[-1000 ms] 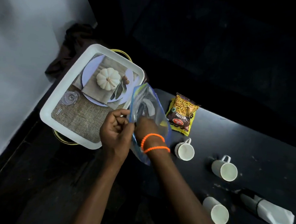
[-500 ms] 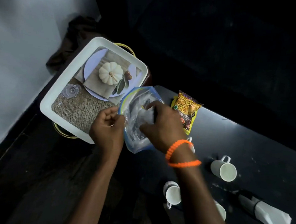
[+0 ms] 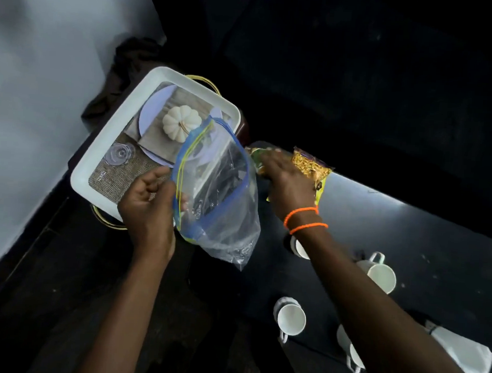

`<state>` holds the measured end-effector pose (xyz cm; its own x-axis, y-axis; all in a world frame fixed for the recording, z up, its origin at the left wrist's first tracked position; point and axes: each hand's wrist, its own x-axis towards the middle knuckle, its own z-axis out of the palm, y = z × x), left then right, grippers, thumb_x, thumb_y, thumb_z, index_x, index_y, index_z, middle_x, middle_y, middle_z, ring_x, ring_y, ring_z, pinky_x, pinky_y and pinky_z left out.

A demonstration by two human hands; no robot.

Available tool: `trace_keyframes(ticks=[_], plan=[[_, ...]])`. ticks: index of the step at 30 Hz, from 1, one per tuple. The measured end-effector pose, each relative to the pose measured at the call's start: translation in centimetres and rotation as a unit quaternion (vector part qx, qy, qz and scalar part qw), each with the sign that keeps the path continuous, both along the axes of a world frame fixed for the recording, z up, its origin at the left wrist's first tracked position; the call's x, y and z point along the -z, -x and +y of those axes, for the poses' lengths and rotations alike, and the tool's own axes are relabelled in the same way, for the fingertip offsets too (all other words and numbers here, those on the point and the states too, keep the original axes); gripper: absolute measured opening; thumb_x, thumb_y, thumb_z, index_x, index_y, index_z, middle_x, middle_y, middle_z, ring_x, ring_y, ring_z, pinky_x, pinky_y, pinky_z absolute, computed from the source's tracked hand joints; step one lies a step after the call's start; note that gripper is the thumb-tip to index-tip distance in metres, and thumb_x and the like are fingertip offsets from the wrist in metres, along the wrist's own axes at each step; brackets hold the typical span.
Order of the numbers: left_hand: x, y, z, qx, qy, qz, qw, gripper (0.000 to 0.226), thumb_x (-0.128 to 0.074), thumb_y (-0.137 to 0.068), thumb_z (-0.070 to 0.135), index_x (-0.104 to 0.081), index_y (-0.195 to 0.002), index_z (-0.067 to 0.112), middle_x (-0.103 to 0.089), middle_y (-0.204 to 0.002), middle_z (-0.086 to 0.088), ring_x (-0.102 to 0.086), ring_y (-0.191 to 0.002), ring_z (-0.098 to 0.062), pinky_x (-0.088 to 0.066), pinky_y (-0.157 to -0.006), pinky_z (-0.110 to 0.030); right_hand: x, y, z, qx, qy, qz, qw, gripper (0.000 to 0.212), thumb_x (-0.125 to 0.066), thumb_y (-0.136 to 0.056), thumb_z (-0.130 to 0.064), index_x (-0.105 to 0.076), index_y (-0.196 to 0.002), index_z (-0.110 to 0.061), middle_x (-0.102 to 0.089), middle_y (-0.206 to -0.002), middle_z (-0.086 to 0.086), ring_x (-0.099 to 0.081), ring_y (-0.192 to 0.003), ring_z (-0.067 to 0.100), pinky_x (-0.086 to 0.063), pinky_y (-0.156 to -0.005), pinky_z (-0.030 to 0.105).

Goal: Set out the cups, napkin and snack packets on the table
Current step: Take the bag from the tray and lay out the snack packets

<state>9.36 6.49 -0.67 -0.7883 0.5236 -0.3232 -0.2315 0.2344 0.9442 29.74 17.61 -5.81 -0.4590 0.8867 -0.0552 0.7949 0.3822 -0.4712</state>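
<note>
Clear, blue-rimmed zip bag (image 3: 224, 202), open-mouthed

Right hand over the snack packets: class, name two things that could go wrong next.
1. The right hand is setting a green packet at the table's far edge; it may slide off.
2. Its forearm crosses above a white cup; drawing back could knock it.

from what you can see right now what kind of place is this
Probably a room in a home, dimly lit, where someone is setting out tea and snacks. A dark table holds white cups and a snack packet, and a white tray with a decorative pumpkin stands by a pale wall.
</note>
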Motion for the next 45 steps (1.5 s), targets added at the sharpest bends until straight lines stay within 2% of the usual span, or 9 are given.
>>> trace_keyframes(ticks=[6,11,16,22,26,31,35,39,45], plan=[[-2.4,0.8,0.2,0.005,-0.056,-0.051,0.997,0.021,-0.055,-0.097,-0.001,-0.068,-0.113,0.004,-0.067,-0.060,0.012,-0.058,-0.049,-0.005,-0.049,-0.052,-0.019,4.2,0.6,-0.9,-0.104,0.080,-0.154,0.979,0.065,-0.054,-0.096,0.002,-0.038,-0.158,-0.006,-0.036,-0.167,0.014,-0.020,-0.161,0.033,-0.025,-0.127,0.044],[-4.5,0.7,2.4,-0.001,-0.083,-0.122,0.989,0.028,-0.058,-0.095,-0.001,-0.069,-0.121,0.003,-0.071,-0.073,0.008,-0.066,-0.062,-0.008,-0.055,-0.063,-0.021,-0.7,-1.7,-2.9,0.090,0.177,0.165,0.966,0.088,-0.095,-0.070,-0.022,-0.056,-0.148,-0.016,-0.060,-0.151,0.008,-0.055,-0.139,0.025,-0.042,-0.116,0.034],[-4.5,-4.1,5.7,0.153,-0.025,-0.189,0.970,0.016,-0.058,-0.100,0.009,-0.068,-0.111,0.016,-0.070,-0.091,0.000,-0.070,-0.074,-0.007,-0.059,-0.071,-0.027,-4.8,-3.3,-3.8,0.109,0.518,0.506,0.681,0.098,-0.084,-0.076,-0.001,-0.036,-0.157,-0.029,-0.059,-0.146,0.004,-0.065,-0.125,0.023,-0.056,-0.104,0.050],[-4.9,-10.9,8.5,0.258,0.034,-0.253,0.932,0.017,-0.057,-0.098,-0.003,-0.068,-0.093,0.008,-0.071,-0.083,-0.006,-0.065,-0.071,-0.018,-0.056,-0.060,-0.027,-6.1,-3.9,-3.0,0.161,0.466,0.562,0.664,0.049,-0.071,-0.084,0.010,-0.070,-0.126,-0.016,-0.073,-0.120,0.016,-0.069,-0.105,0.039,-0.058,-0.090,0.053],[-5.7,-10.8,9.2,0.325,0.023,-0.175,0.929,0.014,-0.060,-0.096,-0.001,-0.069,-0.097,0.009,-0.074,-0.070,0.000,-0.073,-0.065,-0.017,-0.060,-0.060,-0.025,-6.7,-7.9,-2.3,0.273,0.409,0.599,0.632,0.046,-0.056,-0.086,0.020,-0.073,-0.110,-0.016,-0.075,-0.092,0.006,-0.069,-0.073,0.016,-0.058,-0.060,0.026],[-6.0,-12.9,8.7,0.414,0.100,-0.089,0.900,0.027,-0.060,-0.097,0.059,-0.069,-0.111,0.038,-0.074,-0.109,0.005,-0.071,-0.109,-0.020,-0.062,-0.087,-0.037,-7.0,-13.7,-2.1,0.385,0.401,0.754,0.350,0.036,-0.035,-0.098,0.006,-0.068,-0.109,-0.001,-0.070,-0.105,0.013,-0.062,-0.094,0.021,-0.047,-0.105,0.033],[-5.7,-18.9,8.0,0.575,0.054,-0.296,0.761,0.068,-0.054,-0.096,0.063,-0.060,-0.143,0.015,-0.064,-0.140,-0.026,-0.063,-0.128,-0.044,-0.048,-0.111,-0.062,-7.0,-14.8,-4.1,0.351,0.472,0.649,0.483,0.030,-0.043,-0.096,0.005,-0.067,-0.113,0.001,-0.066,-0.112,0.023,-0.061,-0.105,0.035,-0.038,-0.118,0.055],[-4.9,-23.6,9.2,0.561,0.065,-0.094,0.820,0.056,-0.071,-0.083,0.000,-0.064,-0.132,0.027,-0.074,-0.119,-0.006,-0.072,-0.107,-0.022,-0.062,-0.073,-0.028,-7.0,-20.0,-5.0,0.419,0.269,0.350,0.794,0.021,-0.069,-0.077,0.007,-0.073,-0.094,-0.003,-0.078,-0.085,0.006,-0.072,-0.078,0.022,-0.061,-0.070,0.033],[-2.7,-30.6,10.0,0.454,0.140,0.066,0.878,0.023,-0.065,-0.084,0.001,-0.072,-0.086,0.024,-0.074,-0.087,0.008,-0.072,-0.086,-0.017,-0.053,-0.067,-0.022,-9.0,-27.8,-8.7,0.394,0.222,0.338,0.826,0.078,-0.091,-0.071,-0.004,-0.056,-0.138,-0.024,-0.059,-0.136,0.009,-0.075,-0.096,0.031,-0.063,-0.086,0.056]])
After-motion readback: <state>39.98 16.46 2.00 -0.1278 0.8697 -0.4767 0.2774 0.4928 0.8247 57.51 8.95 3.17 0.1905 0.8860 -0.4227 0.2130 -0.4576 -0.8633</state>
